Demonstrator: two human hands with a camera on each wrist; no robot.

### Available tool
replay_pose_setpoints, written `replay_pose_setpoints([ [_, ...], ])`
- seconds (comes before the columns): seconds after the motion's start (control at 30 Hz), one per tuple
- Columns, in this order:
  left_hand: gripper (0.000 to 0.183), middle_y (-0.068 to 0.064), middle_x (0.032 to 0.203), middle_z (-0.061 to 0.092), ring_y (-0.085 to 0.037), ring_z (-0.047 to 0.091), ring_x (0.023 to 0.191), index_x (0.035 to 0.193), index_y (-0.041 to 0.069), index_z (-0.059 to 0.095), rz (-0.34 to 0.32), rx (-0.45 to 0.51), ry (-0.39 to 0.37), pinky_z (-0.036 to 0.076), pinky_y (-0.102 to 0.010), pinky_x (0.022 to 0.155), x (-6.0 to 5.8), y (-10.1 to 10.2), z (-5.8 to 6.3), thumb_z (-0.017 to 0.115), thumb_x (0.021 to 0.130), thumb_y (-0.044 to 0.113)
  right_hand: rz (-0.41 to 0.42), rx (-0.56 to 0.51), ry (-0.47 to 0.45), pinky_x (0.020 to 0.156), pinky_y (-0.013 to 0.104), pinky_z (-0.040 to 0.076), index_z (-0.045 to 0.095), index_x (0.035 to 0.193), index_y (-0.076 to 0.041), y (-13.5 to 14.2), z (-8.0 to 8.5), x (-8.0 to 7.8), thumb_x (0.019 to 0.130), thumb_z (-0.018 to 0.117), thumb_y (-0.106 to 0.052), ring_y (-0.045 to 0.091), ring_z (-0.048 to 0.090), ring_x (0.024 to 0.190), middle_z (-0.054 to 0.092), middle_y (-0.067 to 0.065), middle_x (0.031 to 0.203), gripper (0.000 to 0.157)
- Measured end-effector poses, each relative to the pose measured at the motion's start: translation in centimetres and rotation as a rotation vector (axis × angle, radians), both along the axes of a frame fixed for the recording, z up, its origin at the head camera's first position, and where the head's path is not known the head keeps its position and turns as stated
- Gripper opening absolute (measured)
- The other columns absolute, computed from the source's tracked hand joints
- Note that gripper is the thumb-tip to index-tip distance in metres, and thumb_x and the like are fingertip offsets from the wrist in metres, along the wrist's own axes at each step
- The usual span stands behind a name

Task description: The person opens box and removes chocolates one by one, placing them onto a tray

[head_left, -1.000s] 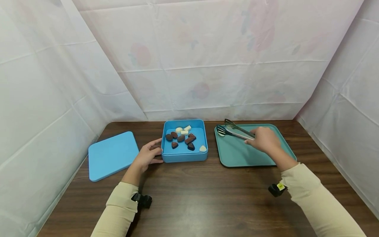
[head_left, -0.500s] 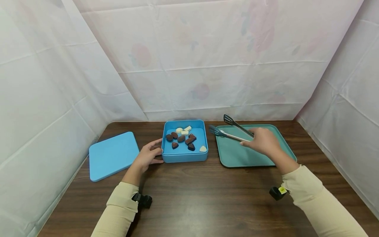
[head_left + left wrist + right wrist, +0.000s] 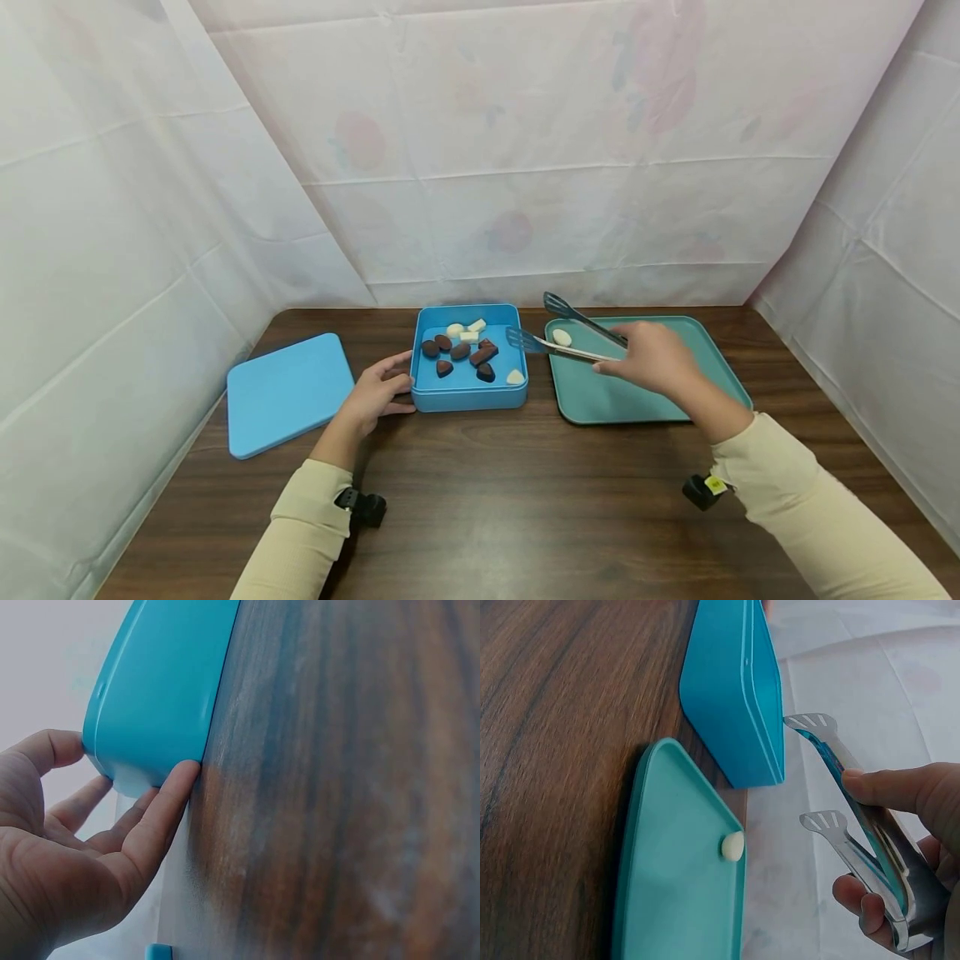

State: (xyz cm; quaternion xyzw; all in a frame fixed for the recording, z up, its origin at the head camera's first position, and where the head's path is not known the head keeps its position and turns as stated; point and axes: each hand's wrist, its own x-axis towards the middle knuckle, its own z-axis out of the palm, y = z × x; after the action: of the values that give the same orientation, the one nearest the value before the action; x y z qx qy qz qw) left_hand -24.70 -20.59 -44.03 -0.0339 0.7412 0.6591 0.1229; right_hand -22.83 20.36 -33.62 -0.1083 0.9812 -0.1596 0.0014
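My right hand (image 3: 651, 358) grips metal tongs (image 3: 573, 348) with slotted ends, their two arms spread apart with nothing between them. One slotted end overlaps the right rim of the blue box (image 3: 468, 399) in the head view. Inside that box lie several brown chocolates (image 3: 461, 352) and several white ones (image 3: 469, 337). A white egg-shaped piece (image 3: 562, 337) rests on the green tray (image 3: 630, 392), near its back left corner. My left hand (image 3: 372, 392) touches the box's left side; in the left wrist view its straight fingers (image 3: 161, 814) and thumb rest against the box's corner.
A flat blue lid (image 3: 288, 394) lies on the dark wooden table (image 3: 510, 508) to the left of my left hand. White patterned cloth (image 3: 510, 167) hangs behind the table and along both sides.
The tongs have opened wide, lifted off the tray and swung left toward the box. The white egg-shaped piece, between the tongs' ends before, now lies on the tray. My left hand stays put.
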Motion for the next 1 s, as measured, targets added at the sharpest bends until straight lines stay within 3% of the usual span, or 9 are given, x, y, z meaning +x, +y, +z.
replay_pose_setpoints([
  [0.3,0.056,-0.025,0.143,0.039,-0.044,0.05,0.124,0.151,0.01,0.036,0.008,-0.005,0.011,0.057,-0.048,0.081,0.1,0.2,-0.1,0.051,0.097,0.008,0.043,0.039,-0.01,0.048,0.03,0.035,0.058,0.131,0.004,-1.6,0.6,0.1,0.079,0.079,-0.042,0.016,0.041,0.051,0.05,0.002,0.056,0.073],
  [0.6,0.055,-0.026,0.145,0.037,-0.044,0.049,0.125,0.151,0.011,0.037,0.007,-0.005,0.009,0.057,-0.048,0.081,0.0,0.0,-0.2,0.051,0.097,0.009,0.103,0.087,0.018,0.052,0.031,0.039,0.061,0.128,0.003,-3.5,0.8,-0.1,0.077,0.08,-0.043,0.015,0.041,0.052,0.049,0.002,0.056,0.071],
  [0.8,0.056,-0.026,0.145,0.037,-0.044,0.049,0.125,0.151,0.011,0.036,0.003,-0.002,0.008,0.056,-0.049,0.082,-0.1,-0.1,-0.3,0.051,0.097,0.008,0.138,0.085,0.015,0.048,0.029,0.036,0.064,0.125,0.0,-4.6,0.7,-0.4,0.077,0.08,-0.042,0.016,0.044,0.054,0.053,0.0,0.063,0.066],
  [1.0,0.055,-0.026,0.144,0.039,-0.043,0.05,0.124,0.151,0.011,0.037,0.004,-0.007,0.01,0.056,-0.048,0.082,-0.1,0.0,-0.2,0.05,0.098,0.009,0.159,0.114,0.0,0.049,0.029,0.036,0.069,0.101,-0.006,-5.6,0.5,-0.5,0.077,0.081,-0.042,0.016,0.046,0.058,0.054,-0.001,0.064,0.045],
])
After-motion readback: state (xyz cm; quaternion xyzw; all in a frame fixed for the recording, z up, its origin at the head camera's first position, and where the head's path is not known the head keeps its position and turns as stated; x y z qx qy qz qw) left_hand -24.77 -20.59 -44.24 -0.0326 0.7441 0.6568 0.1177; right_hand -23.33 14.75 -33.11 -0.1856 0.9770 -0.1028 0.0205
